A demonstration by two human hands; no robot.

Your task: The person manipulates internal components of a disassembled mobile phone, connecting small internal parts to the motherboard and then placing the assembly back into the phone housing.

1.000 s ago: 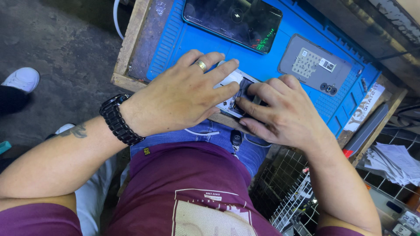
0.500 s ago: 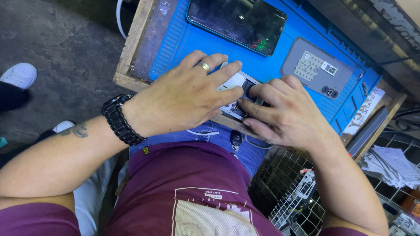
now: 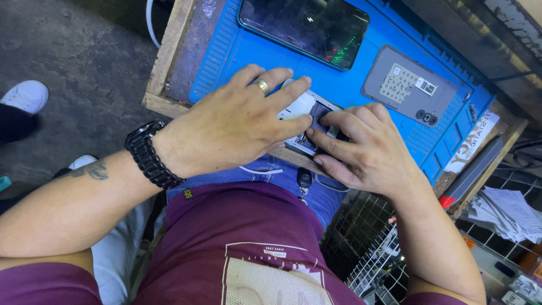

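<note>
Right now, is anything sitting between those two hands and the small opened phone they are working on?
Nothing visible does. The left hand lies flat over the opened phone and the right hand presses its fingertips straight onto it at the near edge of the blue mat. The dark phone and grey back cover lie farther back, apart.

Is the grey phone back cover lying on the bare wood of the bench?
No, the grey back cover lies on the blue mat.

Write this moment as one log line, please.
left hand: pressing small phone | right hand: fingertips on phone | surface: blue mat | nearby: dark phone, grey phone
</note>
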